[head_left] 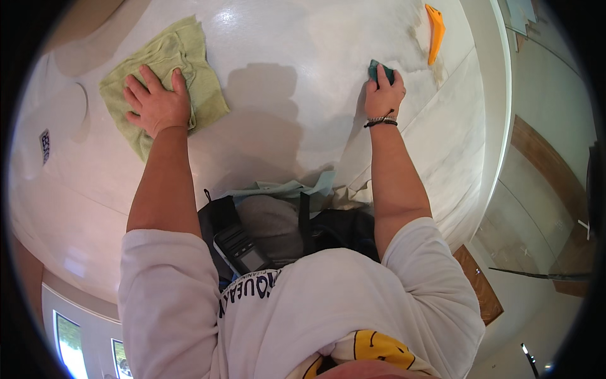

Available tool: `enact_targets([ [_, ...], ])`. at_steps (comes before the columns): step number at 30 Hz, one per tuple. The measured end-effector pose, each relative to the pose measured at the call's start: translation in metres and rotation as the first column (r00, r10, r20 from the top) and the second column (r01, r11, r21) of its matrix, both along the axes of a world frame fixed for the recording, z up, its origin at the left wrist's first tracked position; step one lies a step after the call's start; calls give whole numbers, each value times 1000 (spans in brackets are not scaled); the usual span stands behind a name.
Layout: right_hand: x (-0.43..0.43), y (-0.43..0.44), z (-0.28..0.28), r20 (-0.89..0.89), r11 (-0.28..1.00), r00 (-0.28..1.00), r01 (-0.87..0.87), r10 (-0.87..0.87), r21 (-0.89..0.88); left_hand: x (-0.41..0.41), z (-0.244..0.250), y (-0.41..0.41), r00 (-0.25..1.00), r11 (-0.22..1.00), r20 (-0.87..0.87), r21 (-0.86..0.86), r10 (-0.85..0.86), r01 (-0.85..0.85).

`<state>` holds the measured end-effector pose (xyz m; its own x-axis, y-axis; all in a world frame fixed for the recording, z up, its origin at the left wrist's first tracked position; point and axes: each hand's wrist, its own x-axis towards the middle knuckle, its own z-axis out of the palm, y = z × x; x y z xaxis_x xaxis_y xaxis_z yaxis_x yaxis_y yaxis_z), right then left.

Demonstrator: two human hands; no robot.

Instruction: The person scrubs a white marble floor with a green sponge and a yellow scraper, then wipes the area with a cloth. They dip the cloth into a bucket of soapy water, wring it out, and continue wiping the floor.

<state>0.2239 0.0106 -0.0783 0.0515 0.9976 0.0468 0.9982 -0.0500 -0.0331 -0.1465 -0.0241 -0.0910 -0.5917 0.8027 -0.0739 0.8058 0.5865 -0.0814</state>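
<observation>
My left hand (pixel 158 102) lies flat with spread fingers on a rumpled light-green cloth (pixel 208 97). Under both is a pale, grey-veined stone-look surface (pixel 265 38). At the right, the fingers of my right hand (pixel 384 97) press a small dark-green pad (pixel 374 71) against this surface. An orange plastic scraper (pixel 435 35) lies beyond that hand, to its right, beside a rough brownish patch (pixel 439 73). Part of the pad is hidden under my fingers.
Dark pouches (pixel 341 225) at my waist hold a grey cloth (pixel 272 220) and pale blue cloth (pixel 284 188). A pale rounded object bearing a label (pixel 45 147) is at the far left. The surface's raised pale edge (pixel 499 113) curves along the right, with brown wood (pixel 544 151) beyond.
</observation>
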Motion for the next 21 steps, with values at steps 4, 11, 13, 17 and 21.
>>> enact_targets([
  [4,-14,17,7,-295,991,953,98,-69,87,1,-1,0,1000,1000,1,12,-1,1],
  [11,-20,2,18,85,972,993,-62,83,-226,-1,-1,-3,1000,1000,-22,24,-2,3],
  [13,-15,23,21,44,971,997,-46,58,-236,3,2,2,1000,1000,-7,24,-4,4],
  [17,-11,33,19,-1,955,999,-41,43,-295,2,-1,0,1000,1000,7,29,-4,3],
  [21,-15,-12,25,-9,922,996,-85,88,-377,-2,0,-3,1000,1000,-2,28,4,-4],
])
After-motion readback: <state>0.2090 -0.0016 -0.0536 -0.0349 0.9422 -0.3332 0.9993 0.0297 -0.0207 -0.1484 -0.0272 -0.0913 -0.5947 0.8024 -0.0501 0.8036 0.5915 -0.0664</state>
